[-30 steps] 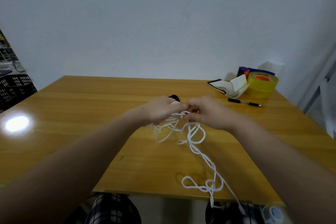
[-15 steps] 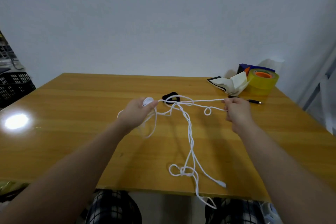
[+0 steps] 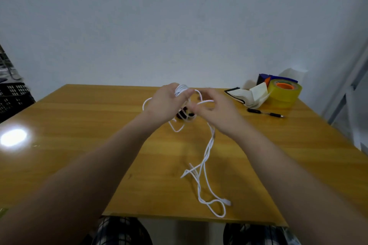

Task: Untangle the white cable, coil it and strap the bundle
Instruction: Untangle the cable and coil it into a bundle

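Observation:
My left hand (image 3: 166,103) is raised above the middle of the wooden table (image 3: 79,125), closed around several loops of the white cable (image 3: 205,157). My right hand (image 3: 218,112) is close beside it, pinching a strand of the same cable and laying it towards the loops. The rest of the cable hangs down from my hands and trails in loose bends to the table's front edge, where its plug end (image 3: 227,202) lies. A small black strap (image 3: 184,114) lies on the table under my hands, mostly hidden.
At the back right stand a yellow tape roll (image 3: 285,93), folded paper (image 3: 252,94) and a dark blue box (image 3: 263,78). A black pen (image 3: 264,113) lies in front of them. A black crate (image 3: 14,97) sits off the table's left side.
My hands, spread apart with the cable stretched between them half a second ago, have come together again. The trailing cable has shifted along the table, its tangle near the front edge looser.

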`<state>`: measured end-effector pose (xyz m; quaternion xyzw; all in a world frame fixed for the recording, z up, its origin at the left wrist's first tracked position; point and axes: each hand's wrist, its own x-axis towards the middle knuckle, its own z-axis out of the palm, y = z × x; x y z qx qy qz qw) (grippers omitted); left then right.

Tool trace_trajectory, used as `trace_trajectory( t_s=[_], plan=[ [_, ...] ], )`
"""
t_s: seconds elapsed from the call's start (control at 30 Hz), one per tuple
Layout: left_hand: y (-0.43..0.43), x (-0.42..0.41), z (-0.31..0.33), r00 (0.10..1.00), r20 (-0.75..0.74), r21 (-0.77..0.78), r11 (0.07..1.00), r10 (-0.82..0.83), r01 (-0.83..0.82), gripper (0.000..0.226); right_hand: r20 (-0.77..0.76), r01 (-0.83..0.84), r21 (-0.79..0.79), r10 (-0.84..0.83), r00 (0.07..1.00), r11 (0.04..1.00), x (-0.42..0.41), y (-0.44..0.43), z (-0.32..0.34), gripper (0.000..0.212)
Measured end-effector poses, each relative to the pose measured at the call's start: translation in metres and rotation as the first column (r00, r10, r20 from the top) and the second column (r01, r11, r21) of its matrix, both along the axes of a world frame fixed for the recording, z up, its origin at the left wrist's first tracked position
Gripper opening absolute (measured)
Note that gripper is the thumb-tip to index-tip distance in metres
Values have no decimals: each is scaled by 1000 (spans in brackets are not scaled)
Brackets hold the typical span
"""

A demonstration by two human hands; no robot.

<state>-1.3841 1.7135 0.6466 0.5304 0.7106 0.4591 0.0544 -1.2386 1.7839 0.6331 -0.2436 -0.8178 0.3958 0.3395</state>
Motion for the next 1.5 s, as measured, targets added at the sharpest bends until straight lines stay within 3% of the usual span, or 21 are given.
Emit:
trace_trajectory(
  t_s=[0.07, 0.13, 0.23, 0.37, 0.43, 0.5, 0.57, 0.7, 0.83, 0.93, 1.0, 1.07, 1.1, 1.13, 1.17, 1.23, 1.3, 1.37, 1.43, 1.5],
  plan=[
    [2, 2, 5, 1000, -16, -25, 1000, -15, 15, 39, 227, 13, 152, -48, 973, 988, -4, 0, -1, 20],
    [3, -4, 6, 996, -83, -82, 996, 29, -36, 38, 304, 8, 235, -81, 949, 972, -2, 6, -6, 16],
    [4, -20, -1, 989, -9, -75, 986, 149, -149, 43, 100, -78, 131, 65, 993, 988, 5, 5, -11, 36],
    [6, -24, -14, 974, 162, -67, 987, 158, -149, 39, -45, -62, 350, 83, 996, 935, 7, 2, -16, 15],
    [9, -29, -21, 956, 242, -56, 986, 166, -157, 38, -141, -15, 357, 70, 987, 934, 6, -6, -13, 15],
    [8, -40, -29, 917, 333, -77, 976, 218, -204, 36, -330, -96, 90, 121, 936, 991, 7, -16, -3, 20],
    [0, -55, -37, 856, 413, -130, 950, 311, -282, 34, -555, -232, -207, 82, 828, 950, 12, -17, 9, 22],
    [-19, -80, -52, 760, 472, -135, 889, 446, -437, 36, -747, -343, -396, -82, 660, 852, 30, 10, 11, 35],
    [-16, -80, -52, 720, 553, -17, 870, 419, -493, 35, -621, -195, -627, -332, 710, 754, 33, 31, -16, 28],
    [-13, -70, -43, 680, 619, 62, 839, 393, -541, 34, -411, -61, -836, -549, 727, 545, 36, 49, -35, 36],
    [-11, -63, -36, 662, 678, 100, 852, 319, -513, 33, -203, 133, -884, -624, 755, 449, 39, 59, -45, 32],
    [-8, -56, -27, 699, 678, 131, 899, 226, -417, 44, 39, 483, -733, -679, 733, 479, 41, 64, -51, 52],
    [-6, -53, -24, 744, 641, 139, 923, 192, -358, 49, 82, 629, -566, -722, 687, 533, 40, 61, -49, 61],
    [-6, -48, -19, 801, 578, 155, 943, 155, -294, 44, 23, 692, -388, -745, 667, 608, 38, 54, -41, 61],
    [-4, -42, -16, 843, 527, 172, 959, 104, -226, 34, -95, 659, -260, -698, 710, 706, 33, 44, -32, 53],
    [-2, -26, -9, 886, 463, 180, 979, 6, -100, 31, -204, 383, -109, -398, 894, 917, 19, 21, -15, 38],
    [1, -10, -2, 904, 424, 172, 985, -59, -17, 30, -26, 47, -30, -48, 998, 998, 5, -2, -4, 39],
    [3, -2, 3, 923, 379, 168, 986, -70, 6, 29, 121, -183, -30, 185, 975, 983, -4, -8, -5, 28],
    [1, -1, 6, 938, 344, 155, 988, -48, -6, 32, 91, -144, -32, 146, 985, 989, -7, -2, -8, 20],
    [-3, -9, 4, 947, 321, 148, 988, -3, -47, 40, -6, 64, -70, -64, 998, 996, -5, 7, -8, 23]
  ],
)
